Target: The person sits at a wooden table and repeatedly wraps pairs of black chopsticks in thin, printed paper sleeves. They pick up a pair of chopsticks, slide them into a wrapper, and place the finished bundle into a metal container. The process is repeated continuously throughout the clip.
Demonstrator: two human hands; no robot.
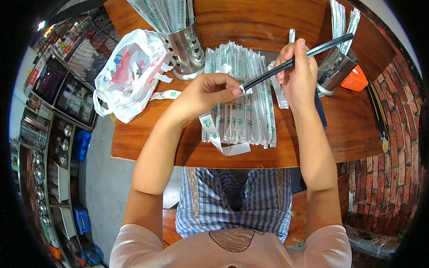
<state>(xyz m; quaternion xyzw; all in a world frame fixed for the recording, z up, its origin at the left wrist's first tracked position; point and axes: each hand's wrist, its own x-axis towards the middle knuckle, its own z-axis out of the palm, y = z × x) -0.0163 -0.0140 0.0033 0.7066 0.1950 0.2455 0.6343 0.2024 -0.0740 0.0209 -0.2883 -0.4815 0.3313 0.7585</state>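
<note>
A pair of black chopsticks [330,45] slants over the table, with my right hand [300,75] closed around its middle. At the lower-left end of the chopsticks, my left hand [206,93] pinches a small bit of clear plastic wrapper [245,90]; how far that covers the tips I cannot tell. Beneath both hands lies a wide pile of plastic sleeves with green print [239,123], side by side on the wooden table [147,140]. Torn white wrapper strips [215,134] lie across the pile's near left edge.
A metal holder [184,51] full of wrapped sticks stands at the far left, beside a white plastic bag [129,73]. Another metal holder [336,69] is at the right, near an orange box [355,79]. A brick wall [380,187] borders the right side.
</note>
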